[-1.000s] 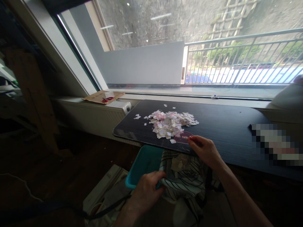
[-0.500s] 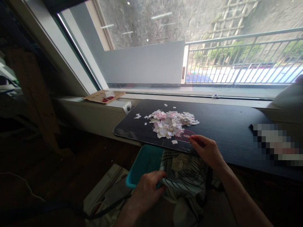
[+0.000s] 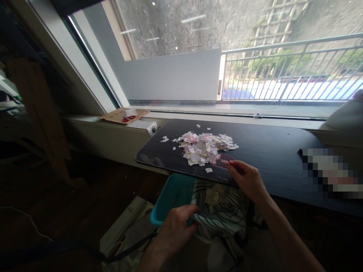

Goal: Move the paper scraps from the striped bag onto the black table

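"Pinching a pink see-through sheet [image 3: 218, 160], the right hand [image 3: 248, 181] covers the near end of it from us. Where do we place the rest?"

"Above the front of the desk [image 3: 272, 151], its far edge meeting the heap of paper scraps [image 3: 202, 147]. We cannot tell whether it lies flat or is tilted, nor whether the pale marks are printed on it or lie on top."

"And the right fingers?"

"Closed on the sheet, thumb against fingertips; we see mostly the back of the hand."

"What about the left hand [image 3: 180, 223]?"

"Its fingers curl round the near edge of a striped bag [image 3: 227, 223] below the desk, thumb partly in shadow. We make out pale scraps [image 3: 216, 194] inside, but the bag's depth is lost in the dark."

"Beside it we have a teal basin [image 3: 155, 219], partly hidden by that hand and the bag."

"At the right, pixelation covers some object [image 3: 331, 170] on the desk, so we cannot name it. The forearms run out of view at the bottom."
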Demonstrator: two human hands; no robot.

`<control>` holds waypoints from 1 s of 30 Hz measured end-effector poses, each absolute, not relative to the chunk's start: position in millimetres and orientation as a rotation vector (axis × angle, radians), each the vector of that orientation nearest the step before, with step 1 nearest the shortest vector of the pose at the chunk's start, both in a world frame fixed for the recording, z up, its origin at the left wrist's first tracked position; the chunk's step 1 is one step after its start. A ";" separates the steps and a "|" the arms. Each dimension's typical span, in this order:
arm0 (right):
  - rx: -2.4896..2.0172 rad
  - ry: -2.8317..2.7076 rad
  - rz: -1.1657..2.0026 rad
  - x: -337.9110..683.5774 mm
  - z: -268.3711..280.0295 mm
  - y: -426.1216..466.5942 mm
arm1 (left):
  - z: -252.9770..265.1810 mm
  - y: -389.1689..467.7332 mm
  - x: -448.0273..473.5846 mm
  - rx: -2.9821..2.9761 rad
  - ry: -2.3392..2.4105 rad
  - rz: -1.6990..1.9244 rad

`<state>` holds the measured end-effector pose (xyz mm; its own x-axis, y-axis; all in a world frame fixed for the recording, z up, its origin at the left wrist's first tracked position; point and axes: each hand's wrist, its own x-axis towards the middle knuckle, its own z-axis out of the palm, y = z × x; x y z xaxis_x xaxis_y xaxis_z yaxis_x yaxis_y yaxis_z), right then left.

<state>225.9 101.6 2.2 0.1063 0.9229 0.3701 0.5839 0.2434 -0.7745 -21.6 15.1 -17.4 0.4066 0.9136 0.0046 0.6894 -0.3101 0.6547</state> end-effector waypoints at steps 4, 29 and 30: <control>-1.418 -1.635 0.483 225.6 4.0 100.5 | -15.7 14.6 -21.5 2.091 1.360 0.514; -1.426 -1.606 0.429 225.5 5.2 98.7 | -13.7 15.9 -20.9 2.101 1.355 0.498; -1.410 -1.617 0.440 225.6 5.3 98.4 | -13.7 15.7 -21.0 2.103 1.355 0.501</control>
